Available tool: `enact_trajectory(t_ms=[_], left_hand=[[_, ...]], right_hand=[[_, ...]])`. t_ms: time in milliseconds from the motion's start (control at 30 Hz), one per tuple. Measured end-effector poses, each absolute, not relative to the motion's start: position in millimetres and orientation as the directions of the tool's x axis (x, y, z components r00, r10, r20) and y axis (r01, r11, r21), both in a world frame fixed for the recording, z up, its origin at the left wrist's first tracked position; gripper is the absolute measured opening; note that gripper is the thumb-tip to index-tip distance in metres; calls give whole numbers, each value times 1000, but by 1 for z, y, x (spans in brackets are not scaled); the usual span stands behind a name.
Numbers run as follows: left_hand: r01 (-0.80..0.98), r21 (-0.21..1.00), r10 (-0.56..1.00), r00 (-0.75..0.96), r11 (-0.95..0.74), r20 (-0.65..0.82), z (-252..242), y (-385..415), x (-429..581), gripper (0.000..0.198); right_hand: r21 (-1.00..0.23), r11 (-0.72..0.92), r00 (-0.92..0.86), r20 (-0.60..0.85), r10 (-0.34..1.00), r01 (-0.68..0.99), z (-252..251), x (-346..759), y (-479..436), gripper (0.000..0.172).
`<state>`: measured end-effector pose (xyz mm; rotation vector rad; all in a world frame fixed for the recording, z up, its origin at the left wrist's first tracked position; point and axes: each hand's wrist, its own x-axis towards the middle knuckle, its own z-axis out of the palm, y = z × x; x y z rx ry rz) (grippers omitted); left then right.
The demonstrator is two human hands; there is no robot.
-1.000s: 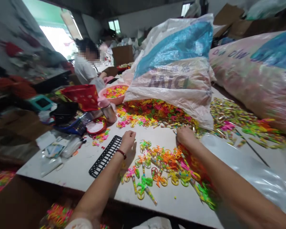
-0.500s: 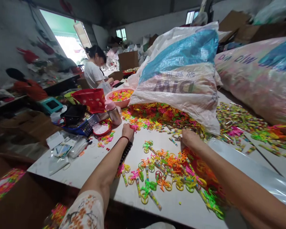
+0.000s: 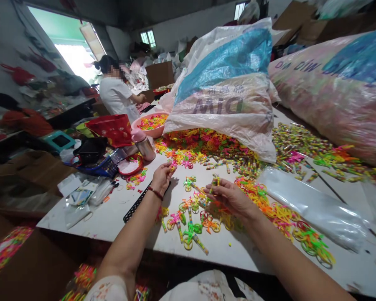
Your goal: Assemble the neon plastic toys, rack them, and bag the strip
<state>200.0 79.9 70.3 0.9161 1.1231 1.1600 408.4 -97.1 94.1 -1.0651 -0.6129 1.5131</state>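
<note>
My left hand is above the white table, its fingers pinched on a small pink and yellow plastic toy. To its right my right hand holds a short, colourfully patterned tube between thumb and fingers. Beneath and between the hands lie several plastic toy bicycles with wheels in green, orange, pink and yellow, some beside patterned tubes. Past my fingers, a heap of loose plastic toys spills from the mouth of a big white and blue sack.
A black dotted strip lies by my left forearm. Left stand a pink-capped bottle, a red-rimmed dish and a blue basket. Clear plastic bags and a second full sack are right. A co-worker sits beyond.
Both hands have drawn back from the heap towards me. The right hand has lifted with a tube in its fingers, and the left now shows a small toy. The view has shifted slightly.
</note>
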Motion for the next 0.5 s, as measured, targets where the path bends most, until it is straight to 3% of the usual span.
enact_trajectory(t_ms=[200,267,367,500], left_hand=[[-501,784,930,217,367,-297,71,18,209,6],[-517,749,909,276,414,-312,67,0,214,5],[-374,822,895,293,430,-335,63,-15,219,6],[20,976,976,-19,216,-215,70,12,204,12]], right_hand=[[-837,-213,19,-258,966,-504,91,396,-111,34],[-831,-208,32,-262,965,-516,90,393,-116,35],[-828,-216,58,-286,956,-517,89,392,-126,38],[-818,-248,57,-323,945,-519,85,399,-145,40]])
